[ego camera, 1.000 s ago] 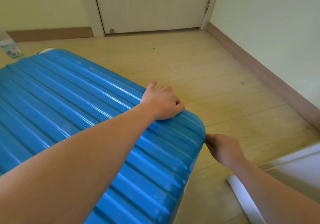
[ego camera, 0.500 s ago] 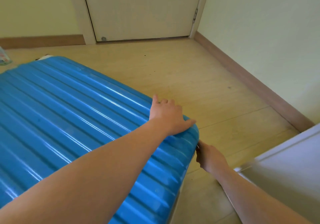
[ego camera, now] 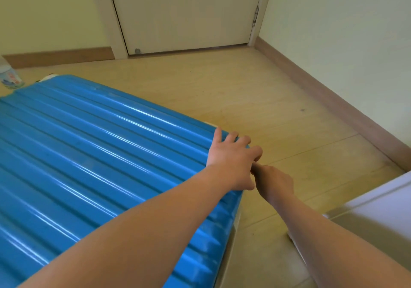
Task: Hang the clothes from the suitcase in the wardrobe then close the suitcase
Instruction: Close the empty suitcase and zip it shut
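The blue ribbed suitcase (ego camera: 93,158) lies flat on the wooden floor with its lid down. My left hand (ego camera: 231,156) presses on the lid's far right corner, fingers spread and fairly straight. Just beside it, at the suitcase's right edge, my right hand (ego camera: 274,182) has its fingers curled in a pinch on what looks like the zipper pull. The fingertips and the pull are hidden behind my left hand. No clothes are in view.
A closed white door (ego camera: 186,14) stands ahead, with a wall and brown skirting (ego camera: 333,101) along the right. A plastic bottle (ego camera: 10,77) stands at the far left. A white furniture panel (ego camera: 378,212) juts in at the lower right.
My right hand has travelled along the suitcase's right edge toward the far corner. My left hand slid to that corner and spread its fingers on the lid.
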{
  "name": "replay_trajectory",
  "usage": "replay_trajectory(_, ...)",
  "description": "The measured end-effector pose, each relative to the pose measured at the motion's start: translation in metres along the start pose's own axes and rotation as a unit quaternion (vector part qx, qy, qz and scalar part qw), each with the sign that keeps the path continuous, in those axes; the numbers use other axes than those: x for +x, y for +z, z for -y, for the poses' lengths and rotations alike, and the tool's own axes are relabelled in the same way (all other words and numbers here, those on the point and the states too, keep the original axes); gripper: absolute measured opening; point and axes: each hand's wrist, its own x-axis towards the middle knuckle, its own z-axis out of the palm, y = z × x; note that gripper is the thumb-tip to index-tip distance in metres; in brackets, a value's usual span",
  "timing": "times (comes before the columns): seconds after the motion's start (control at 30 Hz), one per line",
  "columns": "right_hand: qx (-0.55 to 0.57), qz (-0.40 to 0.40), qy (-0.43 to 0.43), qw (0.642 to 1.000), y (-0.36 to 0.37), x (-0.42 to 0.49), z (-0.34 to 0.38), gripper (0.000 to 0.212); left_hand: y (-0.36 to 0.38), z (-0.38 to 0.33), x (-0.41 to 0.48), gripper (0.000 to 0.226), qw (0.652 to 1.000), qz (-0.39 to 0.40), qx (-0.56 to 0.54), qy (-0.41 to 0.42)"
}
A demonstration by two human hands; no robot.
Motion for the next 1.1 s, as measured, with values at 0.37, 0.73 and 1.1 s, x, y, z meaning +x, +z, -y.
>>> replay_trajectory(0.37,-0.037,-0.021,-0.057,0.997,0.001,-0.016,0.003,0.027,-0.002,0.011,0.011,0.054,0.998,0.014,-0.049,-0.031)
replay_trajectory(0.73,0.011,0.014,-0.046,0.999,-0.002,-0.03,-0.001,0.025,-0.005,0.007,0.009,0.067,0.999,0.019,-0.029,-0.013)
replay_trajectory(1.1,0.043,0.045,-0.013,0.998,0.005,-0.012,0.005,0.031,0.002,0.015,0.015,0.066,0.999,-0.005,-0.044,-0.03)
